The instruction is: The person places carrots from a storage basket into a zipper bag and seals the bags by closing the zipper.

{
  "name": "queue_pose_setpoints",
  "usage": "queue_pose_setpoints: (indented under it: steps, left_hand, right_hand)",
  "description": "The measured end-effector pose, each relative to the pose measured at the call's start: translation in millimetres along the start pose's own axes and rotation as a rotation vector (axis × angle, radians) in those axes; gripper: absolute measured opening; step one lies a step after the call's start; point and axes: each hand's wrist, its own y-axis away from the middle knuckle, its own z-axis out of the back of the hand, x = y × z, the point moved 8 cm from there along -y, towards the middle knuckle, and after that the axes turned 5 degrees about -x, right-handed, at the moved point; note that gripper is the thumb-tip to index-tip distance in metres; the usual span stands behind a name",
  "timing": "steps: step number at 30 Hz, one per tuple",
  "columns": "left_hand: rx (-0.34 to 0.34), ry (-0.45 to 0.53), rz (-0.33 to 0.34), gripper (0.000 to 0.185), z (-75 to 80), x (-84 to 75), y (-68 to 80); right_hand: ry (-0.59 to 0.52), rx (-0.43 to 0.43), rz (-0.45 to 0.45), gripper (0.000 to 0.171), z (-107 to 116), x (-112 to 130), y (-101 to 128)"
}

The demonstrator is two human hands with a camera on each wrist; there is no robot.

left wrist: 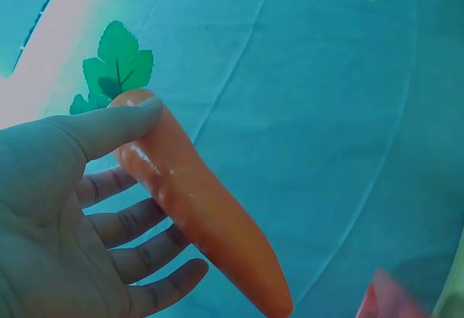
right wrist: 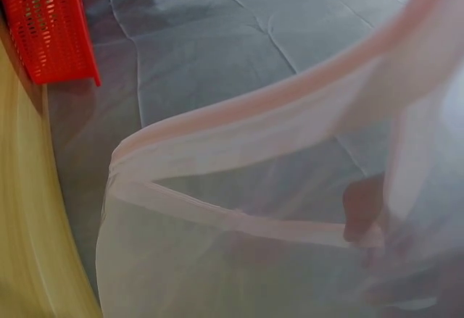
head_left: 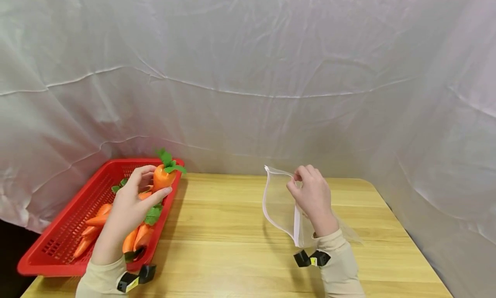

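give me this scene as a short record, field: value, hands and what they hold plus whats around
left hand: grips a toy carrot, lifted above the red basket
right hand: pinches the rim of a clear mesh bag, mouth held open
basket contents: more carrots
surface: wooden table
backdrop: white cloth

Toy carrot [head_left: 162, 178]: orange plastic, glossy, green leaf top, tapered. Held upright-ish in the left hand [head_left: 129, 207] above the far right end of the red basket [head_left: 58, 242], leaves up, thumb against the upper body, fingers behind. Mesh bag [head_left: 280, 203]: translucent white, pink-white trimmed rim, mouth open facing left, pinched at its top edge by the right hand [head_left: 313, 197], hanging over the table.
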Motion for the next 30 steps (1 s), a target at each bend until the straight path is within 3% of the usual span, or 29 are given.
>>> queue_pose_setpoints:
  steps: [12, 21, 30]
  left_hand:
    - [0.003, 0.165, 0.025, 0.055, -31.9, -23.1, -14.6]
    - [0.001, 0.409, 0.072, 0.055, -58.4, -32.9, -28.1]
    - [0.005, 0.574, 0.139, 0.056, -84.8, -40.4, -33.5]
  right_hand:
    - [-0.007, -0.011, 0.01, 0.008, 0, 3, 0]
    - [-0.007, -0.003, 0.006, 0.009, -1, 3, -1]
    - [-0.014, -0.006, 0.009, 0.008, -1, 3, -1]
